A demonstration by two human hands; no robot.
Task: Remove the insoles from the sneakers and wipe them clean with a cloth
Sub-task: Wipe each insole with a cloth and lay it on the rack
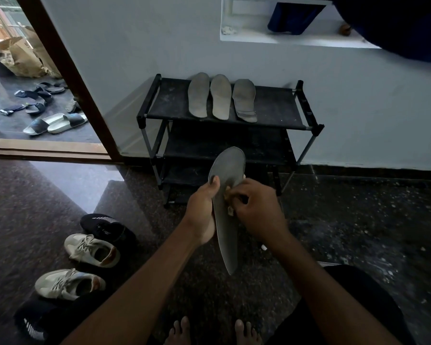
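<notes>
A dark speckled stone floor [358, 232] runs up to a pale wall. Nearest the camera are the person's bare feet [182, 332], and both forearms reach forward from there.

The left hand [202, 210] grips a grey insole [227, 245] along its edge. The thumb is pressed on the upper face and the fingers are wrapped behind, so the insole is held nearly upright in the air with its toe end up. The right hand [256, 210] is curled round a small pale cloth [230, 210] and presses it against the middle of the insole.

The step in hand looks like wiping this fourth insole. The next move probably calls for steady strokes along its length while the left hand braces it.

To the left, two cream sneakers [92, 250] lie between two black sneakers [107, 226]. Further off, a black shoe rack [271, 108] stands against the wall with three insoles [220, 97] laid side by side on its top shelf. Through the doorway beyond, slippers [55, 123] lie scattered.
</notes>
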